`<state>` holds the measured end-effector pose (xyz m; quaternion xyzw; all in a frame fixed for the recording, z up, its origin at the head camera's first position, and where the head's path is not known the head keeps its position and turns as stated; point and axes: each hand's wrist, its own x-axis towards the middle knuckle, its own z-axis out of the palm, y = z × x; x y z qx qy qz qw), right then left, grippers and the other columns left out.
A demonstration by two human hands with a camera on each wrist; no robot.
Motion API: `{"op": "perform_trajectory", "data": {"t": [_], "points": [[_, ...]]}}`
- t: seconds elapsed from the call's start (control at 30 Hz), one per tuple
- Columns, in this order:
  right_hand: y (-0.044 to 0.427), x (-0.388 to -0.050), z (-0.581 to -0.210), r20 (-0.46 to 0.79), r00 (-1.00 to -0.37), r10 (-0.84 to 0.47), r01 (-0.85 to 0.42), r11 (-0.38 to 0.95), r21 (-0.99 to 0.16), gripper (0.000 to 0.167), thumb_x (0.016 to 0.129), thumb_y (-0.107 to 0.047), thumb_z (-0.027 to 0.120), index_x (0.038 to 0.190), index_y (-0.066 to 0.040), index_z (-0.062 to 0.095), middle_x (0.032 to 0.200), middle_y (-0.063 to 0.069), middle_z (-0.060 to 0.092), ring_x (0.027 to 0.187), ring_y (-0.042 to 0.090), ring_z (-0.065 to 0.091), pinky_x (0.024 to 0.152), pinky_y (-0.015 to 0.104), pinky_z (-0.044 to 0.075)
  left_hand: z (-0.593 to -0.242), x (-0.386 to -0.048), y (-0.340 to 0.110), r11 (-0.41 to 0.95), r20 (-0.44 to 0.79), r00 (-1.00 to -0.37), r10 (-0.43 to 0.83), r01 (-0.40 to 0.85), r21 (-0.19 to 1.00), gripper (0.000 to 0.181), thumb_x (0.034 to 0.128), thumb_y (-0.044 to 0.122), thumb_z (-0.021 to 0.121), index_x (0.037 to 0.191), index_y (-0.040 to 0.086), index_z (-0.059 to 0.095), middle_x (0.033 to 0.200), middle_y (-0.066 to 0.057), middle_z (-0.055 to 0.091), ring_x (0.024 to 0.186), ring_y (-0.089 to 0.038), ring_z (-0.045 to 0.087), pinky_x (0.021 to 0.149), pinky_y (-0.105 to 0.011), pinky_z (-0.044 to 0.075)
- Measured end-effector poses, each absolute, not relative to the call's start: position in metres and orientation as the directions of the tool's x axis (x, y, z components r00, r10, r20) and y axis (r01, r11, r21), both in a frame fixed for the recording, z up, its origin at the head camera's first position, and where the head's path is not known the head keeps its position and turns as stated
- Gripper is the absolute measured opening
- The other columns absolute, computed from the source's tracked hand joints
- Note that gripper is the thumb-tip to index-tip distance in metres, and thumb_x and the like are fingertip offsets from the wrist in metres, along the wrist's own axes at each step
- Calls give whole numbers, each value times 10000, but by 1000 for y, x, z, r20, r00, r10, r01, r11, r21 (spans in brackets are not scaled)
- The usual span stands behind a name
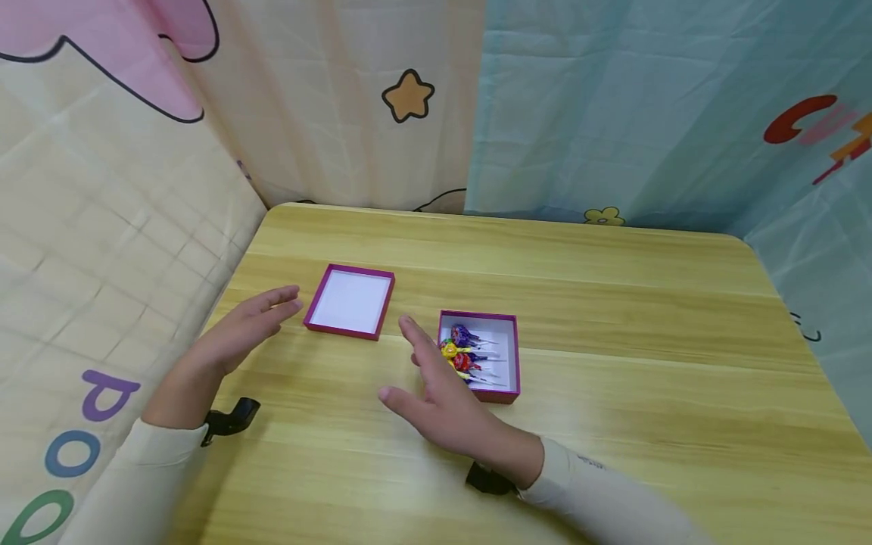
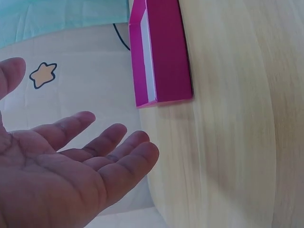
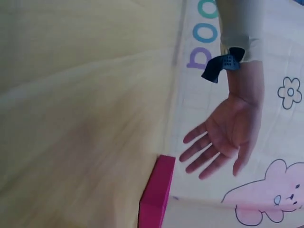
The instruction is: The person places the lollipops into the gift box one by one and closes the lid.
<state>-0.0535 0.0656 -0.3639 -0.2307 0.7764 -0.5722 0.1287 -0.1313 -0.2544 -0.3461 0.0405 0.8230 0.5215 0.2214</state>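
A square magenta box lid [image 1: 351, 301] with a white inside lies open side up on the left of the table. My left hand [image 1: 248, 325] hovers just left of it with the fingers extended, holding nothing; its palm shows in the left wrist view, apart from the magenta wall [image 2: 168, 52]. Right of the lid stands a matching magenta box [image 1: 516, 356] with several wrapped lollipops [image 1: 463, 356] in it, sticks pointing right. My right hand [image 1: 446, 401] is above the table at the box's front left corner, fingers straight and thumb spread. It hides part of the box and holds nothing.
The wood-grain table [image 1: 647, 341] extends to the right and toward me. Printed curtains [image 1: 306, 98] hang close behind it and along both sides. Each wrist wears a black strap with a small dark piece [image 1: 235, 416].
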Motion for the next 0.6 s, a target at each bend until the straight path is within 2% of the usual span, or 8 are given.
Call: {"op": "perform_trajectory", "data": {"t": [0.13, 0.2, 0.37, 0.6], "points": [[48, -58, -367, -26, -877, -480, -102, 239, -966, 823, 947, -475, 630, 1569, -418, 93, 1618, -183, 101, 1459, 196, 252, 1134, 461, 284, -350, -136, -256, 435, -340, -889, 306, -188, 881, 765, 1059, 390, 459, 1531, -117, 136, 1620, -238, 89, 1478, -412, 59, 1137, -622, 142], [40, -61, -370, -63, -883, -465, -53, 231, -972, 834, 939, -485, 635, 1570, -417, 93, 1627, -150, 114, 1457, 262, 263, 1128, 486, 284, -351, -137, -256, 431, -347, -887, 304, -196, 881, 771, 1056, 398, 463, 1535, -110, 136, 1619, -237, 96, 1479, -404, 59, 1139, -617, 142], [25, -74, -381, -121, -907, -403, 43, 198, -979, 857, 940, -472, 632, 1597, -285, 115, 1631, -2, 183, 1432, 366, 289, 1114, 542, 293, -355, -141, -251, 424, -369, -880, 299, -223, 878, 757, 1059, 397, 449, 1544, -91, 131, 1614, -247, 109, 1476, -414, 84, 1138, -625, 138], [3, -87, -390, -186, -944, -272, 161, 113, -980, 870, 923, -361, 660, 1595, -167, 144, 1615, 101, 208, 1467, 277, 216, 1140, 534, 246, -365, -148, -246, 416, -399, -874, 278, -264, 870, 784, 1048, 433, 461, 1554, -67, 132, 1615, -238, 120, 1473, -405, 130, 1138, -620, 150]]}}
